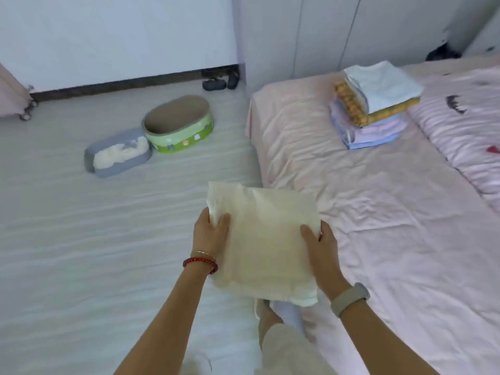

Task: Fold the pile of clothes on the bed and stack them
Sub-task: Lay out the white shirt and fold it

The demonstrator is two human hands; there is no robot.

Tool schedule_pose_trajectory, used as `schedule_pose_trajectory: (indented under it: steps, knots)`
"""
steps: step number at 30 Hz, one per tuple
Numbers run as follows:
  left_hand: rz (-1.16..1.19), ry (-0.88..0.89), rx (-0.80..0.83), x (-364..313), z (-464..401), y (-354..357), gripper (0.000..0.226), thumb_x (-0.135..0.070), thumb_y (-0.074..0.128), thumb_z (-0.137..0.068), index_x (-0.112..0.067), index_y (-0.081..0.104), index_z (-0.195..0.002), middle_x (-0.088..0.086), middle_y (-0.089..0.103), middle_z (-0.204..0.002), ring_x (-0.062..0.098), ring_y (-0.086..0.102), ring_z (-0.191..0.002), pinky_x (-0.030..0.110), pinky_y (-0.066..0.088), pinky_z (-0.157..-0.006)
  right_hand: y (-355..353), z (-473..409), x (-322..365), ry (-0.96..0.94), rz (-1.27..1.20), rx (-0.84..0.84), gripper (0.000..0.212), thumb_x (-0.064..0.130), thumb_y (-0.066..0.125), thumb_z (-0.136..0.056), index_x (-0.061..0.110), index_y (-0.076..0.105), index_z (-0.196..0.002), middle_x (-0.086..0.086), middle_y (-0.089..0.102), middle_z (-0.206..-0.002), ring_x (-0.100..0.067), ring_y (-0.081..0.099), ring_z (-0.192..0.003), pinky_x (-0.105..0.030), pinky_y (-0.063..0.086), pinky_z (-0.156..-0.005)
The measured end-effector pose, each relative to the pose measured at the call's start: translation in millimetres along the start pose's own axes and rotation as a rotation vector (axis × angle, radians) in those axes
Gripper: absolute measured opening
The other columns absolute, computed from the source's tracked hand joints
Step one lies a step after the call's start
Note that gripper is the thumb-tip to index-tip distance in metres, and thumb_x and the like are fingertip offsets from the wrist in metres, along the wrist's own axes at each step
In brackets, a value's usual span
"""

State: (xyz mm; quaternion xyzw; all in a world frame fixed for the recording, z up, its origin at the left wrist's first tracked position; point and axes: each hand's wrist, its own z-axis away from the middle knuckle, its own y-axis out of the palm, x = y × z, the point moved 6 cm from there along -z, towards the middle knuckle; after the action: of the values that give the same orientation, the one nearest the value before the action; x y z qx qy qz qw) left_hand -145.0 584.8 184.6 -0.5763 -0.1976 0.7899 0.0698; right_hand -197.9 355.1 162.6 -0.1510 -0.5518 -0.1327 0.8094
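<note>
Over the edge of the pink bed [392, 212], left hand [211, 231] and right hand [322, 247] each pinch a side of a folded cream garment [262, 239]; the stack of folded clothes [373, 104] sits farther up

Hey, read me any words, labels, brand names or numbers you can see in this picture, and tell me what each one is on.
No readable text anywhere.
Green tub: small picture motifs along its side, no letters.
Pink quilt: a dark mark and a red mark, too blurred to tell whether they are print or lettering.
Yellow garment in the stack: a repeated pattern only.
Cream garment and wristband: nothing written shows.
</note>
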Motion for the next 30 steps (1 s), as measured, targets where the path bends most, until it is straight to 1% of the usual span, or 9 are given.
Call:
schedule_pose_trajectory:
  steps: [4, 8, 11, 15, 17, 19, 23, 27, 30]
  knots:
    - [-0.018, 0.084, 0.146, -66.0, -100.9, 61.2, 0.006, -0.013, 0.054, -0.09, -0.013, 0.053, -0.095, -0.007, 0.056, -0.08, 0.012, 0.053, -0.074, 0.027, 0.041, -0.063, -7.0, -83.9, 36.9, 0.013, -0.076, -0.164, 0.025, 0.016, 0.055, -0.091, 0.012, 0.051, -0.116, -0.002, 0.06, -0.101, -0.014, 0.058, -0.086, -0.024, 0.047, -0.065]
    - [-0.029, 0.137, 0.303, -131.3, -178.5, 120.9, 0.008, -0.014, 0.054, -0.089, -0.014, 0.055, -0.098, -0.007, 0.057, -0.083, 0.008, 0.054, -0.074, 0.02, 0.041, -0.061, -19.2, -144.7, 75.3, 0.029, -0.143, -0.348, 0.016, 0.014, 0.054, -0.091, 0.015, 0.051, -0.108, 0.001, 0.06, -0.093, -0.016, 0.058, -0.081, -0.029, 0.049, -0.066]
    - [-0.016, 0.153, 0.455, -168.2, -228.4, 165.4, 0.014, -0.015, 0.054, -0.087, -0.013, 0.058, -0.101, -0.001, 0.062, -0.09, 0.018, 0.059, -0.081, 0.028, 0.047, -0.069, -26.4, -185.1, 95.1, 0.05, -0.188, -0.47, 0.015, 0.015, 0.055, -0.091, 0.017, 0.052, -0.105, -0.002, 0.061, -0.094, -0.023, 0.059, -0.086, -0.038, 0.051, -0.077]
    - [-0.073, 0.24, 0.632, -217.8, -296.4, 227.1, 0.012, -0.017, 0.055, -0.087, -0.013, 0.057, -0.098, 0.0, 0.063, -0.092, 0.021, 0.059, -0.086, 0.034, 0.049, -0.079, -25.5, -242.4, 116.4, 0.062, -0.287, -0.62, 0.013, 0.013, 0.055, -0.091, 0.015, 0.054, -0.104, -0.006, 0.062, -0.094, -0.026, 0.06, -0.086, -0.043, 0.052, -0.08]
    - [-0.089, 0.288, 0.713, -244.1, -330.9, 259.9, 0.012, -0.016, 0.055, -0.088, -0.016, 0.057, -0.099, -0.003, 0.062, -0.092, 0.019, 0.059, -0.088, 0.031, 0.048, -0.078, -24.3, -273.6, 125.1, 0.065, -0.332, -0.703, 0.013, 0.013, 0.054, -0.092, 0.011, 0.054, -0.105, -0.009, 0.061, -0.094, -0.026, 0.06, -0.084, -0.042, 0.051, -0.078]
    - [-0.095, 0.33, 0.795, -269.9, -361.4, 289.6, 0.008, -0.014, 0.055, -0.089, -0.02, 0.056, -0.094, -0.008, 0.06, -0.086, 0.016, 0.058, -0.082, 0.026, 0.046, -0.07, -22.3, -304.1, 136.4, 0.051, -0.377, -0.777, 0.012, 0.012, 0.054, -0.092, 0.01, 0.054, -0.103, -0.01, 0.062, -0.094, -0.026, 0.06, -0.082, -0.041, 0.051, -0.076]
    - [-0.121, 0.405, 0.952, -324.4, -411.6, 343.2, 0.01, -0.014, 0.054, -0.09, -0.018, 0.055, -0.1, -0.009, 0.06, -0.088, 0.004, 0.056, -0.077, 0.017, 0.044, -0.064, -23.9, -363.5, 165.2, 0.035, -0.452, -0.887, 0.011, 0.01, 0.053, -0.091, 0.021, 0.054, -0.09, -0.006, 0.062, -0.088, -0.024, 0.061, -0.078, -0.039, 0.052, -0.073]
    - [-0.156, 0.471, 1.035, -376.4, -447.6, 403.5, 0.007, -0.013, 0.054, -0.091, -0.018, 0.055, -0.096, -0.009, 0.058, -0.083, 0.006, 0.055, -0.073, 0.017, 0.042, -0.06, -42.2, -417.9, 193.2, 0.011, -0.466, -0.97, 0.009, 0.013, 0.053, -0.091, 0.022, 0.053, -0.091, -0.004, 0.061, -0.087, -0.021, 0.059, -0.077, -0.04, 0.051, -0.075]
    - [-0.171, 0.485, 1.062, -398.8, -465.4, 449.8, 0.007, -0.016, 0.056, -0.089, -0.023, 0.055, -0.085, -0.007, 0.059, -0.083, 0.015, 0.057, -0.078, 0.026, 0.046, -0.07, -67.0, -454.1, 204.0, 0.017, -0.445, -1.009, 0.004, 0.014, 0.051, -0.091, 0.017, 0.052, -0.093, -0.007, 0.057, -0.087, -0.022, 0.056, -0.077, -0.036, 0.049, -0.07]
